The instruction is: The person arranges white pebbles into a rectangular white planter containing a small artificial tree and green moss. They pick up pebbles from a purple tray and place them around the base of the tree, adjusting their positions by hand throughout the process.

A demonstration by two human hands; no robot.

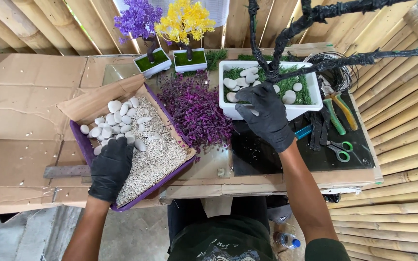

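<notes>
On the worktop (25, 111), the purple tray (168, 176) at left holds gravel (156, 154) and white pebbles (117, 116); the left hand (110, 169) rests there, fingers curled over pebbles. Right, the white planter (298, 111) holds grass, pebbles and a black trunk (286, 43); the right hand (264, 116) grips its near rim. Two small pots (170, 60) stand far.

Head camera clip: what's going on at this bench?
A person in black gloves works at a cardboard-covered bench. The left hand reaches into a purple tray lined with cardboard, touching white pebbles lying beside fine gravel. The right hand rests at a white planter holding green turf, a few white stones and a bare black wire tree. Loose purple foliage lies between them; pliers and scissors sit to the right.
</notes>
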